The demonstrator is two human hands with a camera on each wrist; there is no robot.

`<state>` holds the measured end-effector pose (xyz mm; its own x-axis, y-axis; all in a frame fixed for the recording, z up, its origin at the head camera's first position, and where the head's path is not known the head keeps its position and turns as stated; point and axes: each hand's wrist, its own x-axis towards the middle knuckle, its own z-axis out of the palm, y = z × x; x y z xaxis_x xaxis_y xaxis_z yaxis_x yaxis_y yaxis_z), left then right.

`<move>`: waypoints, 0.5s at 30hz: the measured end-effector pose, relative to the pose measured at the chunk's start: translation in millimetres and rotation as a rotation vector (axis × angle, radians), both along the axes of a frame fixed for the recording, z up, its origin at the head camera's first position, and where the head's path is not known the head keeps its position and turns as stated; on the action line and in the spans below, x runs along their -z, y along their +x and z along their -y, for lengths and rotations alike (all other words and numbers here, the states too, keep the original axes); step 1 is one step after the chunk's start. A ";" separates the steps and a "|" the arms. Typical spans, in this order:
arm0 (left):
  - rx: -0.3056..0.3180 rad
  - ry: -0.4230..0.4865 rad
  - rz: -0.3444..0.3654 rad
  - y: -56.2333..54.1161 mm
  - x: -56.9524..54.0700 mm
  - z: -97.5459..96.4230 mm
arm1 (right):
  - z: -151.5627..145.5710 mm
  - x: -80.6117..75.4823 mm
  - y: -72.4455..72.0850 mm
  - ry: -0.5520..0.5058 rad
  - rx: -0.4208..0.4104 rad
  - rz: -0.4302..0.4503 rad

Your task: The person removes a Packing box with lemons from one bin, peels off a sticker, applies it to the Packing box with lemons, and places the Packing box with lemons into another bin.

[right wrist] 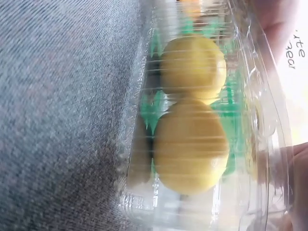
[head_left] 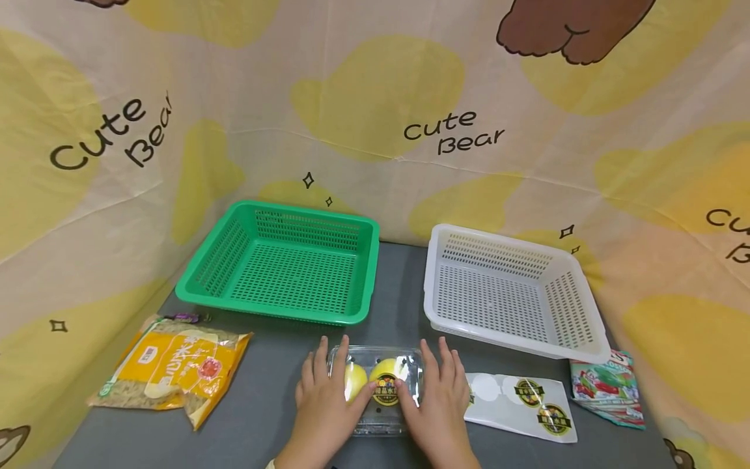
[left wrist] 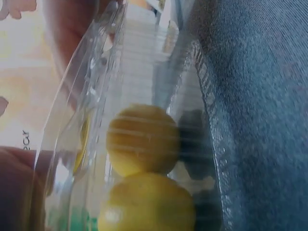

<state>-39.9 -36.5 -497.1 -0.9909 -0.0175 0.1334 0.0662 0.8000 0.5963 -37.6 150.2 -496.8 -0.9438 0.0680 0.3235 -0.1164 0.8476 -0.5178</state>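
A clear plastic clamshell box (head_left: 377, 354) lies on the grey table at the front, its lid down. Inside sit two round yellow fruits (right wrist: 192, 70), side by side; in the left wrist view a yellow fruit (left wrist: 147, 204) shows through the ribbed wall. On the lid is a round black-and-gold sticker (head_left: 385, 389). My left hand (head_left: 328, 407) rests over the box's left side, fingers extended and thumb at the sticker's edge. Over the right side lies my right hand (head_left: 438, 410), fingers likewise extended, its thumb touching the sticker's right edge.
Behind stand a green basket (head_left: 190, 296) on the left and a white basket (head_left: 430, 280) on the right. An orange food bag (head_left: 187, 365) with a small purple item (head_left: 186, 318) lies left. Right are a sticker sheet (head_left: 504, 420) and a red-and-green packet (head_left: 606, 384).
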 end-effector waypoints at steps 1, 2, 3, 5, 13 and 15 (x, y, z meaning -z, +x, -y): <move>-0.001 0.015 0.013 0.2 0.0 1.3 | -0.7 0.2 0.1 -0.002 0.003 0.001; -0.002 0.029 0.027 0.5 -0.4 2.5 | -1.3 0.0 0.2 -0.003 0.006 0.004; -0.001 0.046 0.041 0.6 -0.6 3.5 | -1.9 0.0 0.1 -0.003 0.008 0.006; 0.006 0.075 0.071 0.8 -1.1 5.2 | -2.8 -0.1 0.2 -0.007 0.008 0.011; 0.025 0.167 0.133 4.7 0.3 13.4 | -6.6 2.6 0.0 0.000 -0.004 -0.020; 0.029 0.200 0.130 5.7 1.4 13.9 | -7.7 3.5 -0.3 0.005 -0.005 -0.033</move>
